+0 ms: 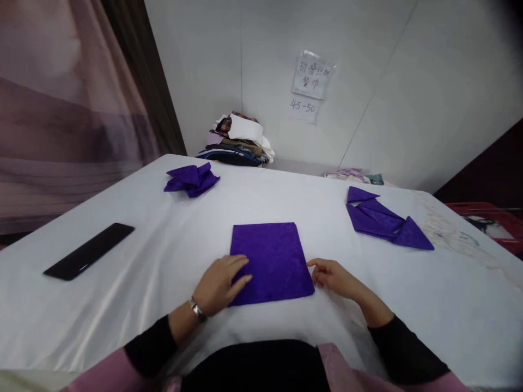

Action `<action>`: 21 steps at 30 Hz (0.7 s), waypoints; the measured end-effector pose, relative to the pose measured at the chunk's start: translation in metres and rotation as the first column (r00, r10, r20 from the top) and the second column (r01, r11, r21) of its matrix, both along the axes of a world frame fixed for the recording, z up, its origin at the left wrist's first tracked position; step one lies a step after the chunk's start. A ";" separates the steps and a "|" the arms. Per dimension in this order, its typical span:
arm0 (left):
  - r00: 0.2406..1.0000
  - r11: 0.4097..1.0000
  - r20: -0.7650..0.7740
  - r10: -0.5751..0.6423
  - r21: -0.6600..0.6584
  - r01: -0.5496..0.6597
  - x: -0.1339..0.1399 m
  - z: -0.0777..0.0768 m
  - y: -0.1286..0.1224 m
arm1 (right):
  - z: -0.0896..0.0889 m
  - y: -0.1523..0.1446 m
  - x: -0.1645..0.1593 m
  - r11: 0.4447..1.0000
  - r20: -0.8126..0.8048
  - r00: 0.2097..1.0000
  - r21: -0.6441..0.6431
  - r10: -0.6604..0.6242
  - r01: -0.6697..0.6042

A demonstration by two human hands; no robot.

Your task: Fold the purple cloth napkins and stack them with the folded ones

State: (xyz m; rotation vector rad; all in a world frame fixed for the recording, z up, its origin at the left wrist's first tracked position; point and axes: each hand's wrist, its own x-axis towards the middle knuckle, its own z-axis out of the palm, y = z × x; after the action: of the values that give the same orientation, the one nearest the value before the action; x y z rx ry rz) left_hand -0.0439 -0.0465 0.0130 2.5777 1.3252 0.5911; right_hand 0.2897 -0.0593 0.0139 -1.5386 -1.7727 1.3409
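Observation:
A purple cloth napkin (272,261), folded into a flat square, lies on the white-covered table in front of me. On its left part rests my left hand (223,283), open, with the fingers laid over the cloth and the thumb apart. My right hand (330,276) is beside the right edge, its index finger stretched out to the cloth's border and the other fingers loosely curled, with nothing visible in them. Whether that fingertip presses on the edge is hard to tell.
Two folded purple napkins lie farther off, one at the back left (192,178) and one at the right (379,219). A long black glossy object (90,251) is at left. Stacked clothes (241,141) stand beyond the table's (134,321) far edge, below a paper sign (311,79).

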 end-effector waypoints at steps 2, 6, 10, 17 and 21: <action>0.994 0.994 -0.030 0.107 0.040 -0.106 -0.004 0.001 0.023 | 0.000 0.001 -0.004 0.986 0.085 0.994 0.160 -0.062 0.047; 0.959 0.968 -0.138 0.249 0.067 -0.242 -0.002 -0.005 0.070 | -0.004 0.001 -0.028 0.914 0.138 0.990 0.405 -0.029 -0.030; 0.911 0.931 -0.195 0.363 0.032 -0.364 0.005 -0.015 0.102 | -0.013 0.010 -0.041 0.867 0.235 0.968 0.459 0.090 -0.192; 0.910 0.912 -0.073 0.408 -0.023 -0.410 0.004 -0.033 0.121 | -0.013 0.087 -0.021 0.925 -0.018 0.959 0.262 -0.282 0.276; 0.928 0.928 0.037 0.372 -0.016 -0.371 -0.003 -0.039 0.122 | -0.014 0.121 -0.024 0.928 -0.104 0.927 0.063 -0.360 0.368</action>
State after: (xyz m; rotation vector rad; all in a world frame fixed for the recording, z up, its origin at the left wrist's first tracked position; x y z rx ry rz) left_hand -0.0466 0.0757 -0.0258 2.3033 1.8144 0.6878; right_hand 0.2662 0.0617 0.0000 -1.6354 -1.3813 1.1212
